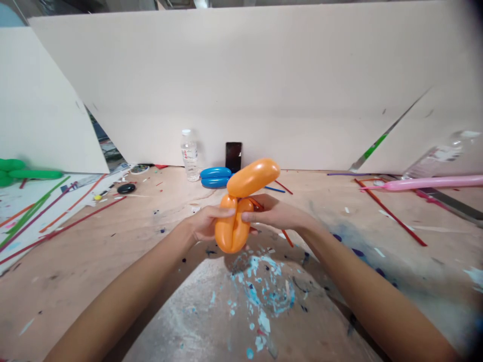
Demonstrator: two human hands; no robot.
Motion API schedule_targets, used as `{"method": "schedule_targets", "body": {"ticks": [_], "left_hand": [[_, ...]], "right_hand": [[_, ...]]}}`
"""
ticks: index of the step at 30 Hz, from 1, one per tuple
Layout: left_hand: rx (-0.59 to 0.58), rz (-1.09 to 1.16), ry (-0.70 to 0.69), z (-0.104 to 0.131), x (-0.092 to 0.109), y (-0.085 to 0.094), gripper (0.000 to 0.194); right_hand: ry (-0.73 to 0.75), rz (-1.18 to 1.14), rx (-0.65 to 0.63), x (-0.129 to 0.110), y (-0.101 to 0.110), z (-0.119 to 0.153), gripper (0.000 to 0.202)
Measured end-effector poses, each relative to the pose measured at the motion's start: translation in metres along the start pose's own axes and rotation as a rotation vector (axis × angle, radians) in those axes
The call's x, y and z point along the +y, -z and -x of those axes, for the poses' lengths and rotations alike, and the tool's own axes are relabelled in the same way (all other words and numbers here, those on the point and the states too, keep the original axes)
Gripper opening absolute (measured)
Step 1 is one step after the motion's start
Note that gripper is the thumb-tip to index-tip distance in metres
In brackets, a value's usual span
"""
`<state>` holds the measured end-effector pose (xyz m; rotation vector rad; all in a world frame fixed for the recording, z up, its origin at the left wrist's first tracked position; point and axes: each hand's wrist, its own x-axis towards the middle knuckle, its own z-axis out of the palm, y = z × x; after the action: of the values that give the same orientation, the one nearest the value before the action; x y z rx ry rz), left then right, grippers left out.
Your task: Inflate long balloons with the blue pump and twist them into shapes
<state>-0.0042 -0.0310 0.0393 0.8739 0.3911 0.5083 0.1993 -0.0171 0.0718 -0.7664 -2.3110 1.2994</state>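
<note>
Between my two hands, above the table, is an orange twisted balloon (253,178). One sausage-shaped segment slants up to the right, and a folded loop with two lobes hangs below it. From the left, my left hand (207,221) grips the loop, its thumb pressed on the front. My right hand (272,212) pinches the loop's upper right side, thumb in front. A thin orange uninflated tail trails down by the right hand. Some fingers are hidden behind the balloon.
Behind stand a water bottle (189,156), a phone (233,157) and a blue balloon piece (215,177). At right lie a pink balloon (433,183) and another bottle (439,155). Uninflated balloons and a green balloon (35,174) lie left. White boards (234,80) wall the back.
</note>
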Motion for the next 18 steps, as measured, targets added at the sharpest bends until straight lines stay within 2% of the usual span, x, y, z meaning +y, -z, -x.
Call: {"method": "schedule_targets", "body": {"ticks": [3,6,8,10,11,14,16,18], "left_hand": [[0.147,-0.042,0.011,-0.004,-0.004,0.002,0.049],[0.237,-0.147,0.019,-0.003,-0.001,0.003,0.046],[0.303,-0.267,-0.02,-0.002,0.003,0.004,0.044],[0.418,-0.403,-0.085,-0.002,0.009,0.007,0.04],[0.491,-0.478,-0.12,-0.002,0.011,0.009,0.037],[0.704,-0.802,-0.247,-0.002,0.016,0.018,0.03],[0.81,-1.075,-0.317,-0.001,0.016,0.024,0.032],[0.873,-1.338,-0.309,0.001,0.012,0.028,0.039]], "right_hand": [[-0.019,0.119,0.094,0.003,-0.003,-0.003,0.03],[-0.018,0.263,0.225,0.007,-0.007,-0.007,0.034],[0.024,0.358,0.339,0.01,-0.009,-0.009,0.035],[0.013,0.522,0.427,0.011,-0.012,-0.009,0.026],[-0.024,0.626,0.442,0.011,-0.014,-0.008,0.023],[-0.136,0.903,0.4,0.005,-0.026,-0.005,0.03],[-0.136,1.02,0.355,-0.002,-0.038,-0.003,0.03],[-0.083,1.106,0.316,-0.01,-0.048,-0.003,0.025]]}}
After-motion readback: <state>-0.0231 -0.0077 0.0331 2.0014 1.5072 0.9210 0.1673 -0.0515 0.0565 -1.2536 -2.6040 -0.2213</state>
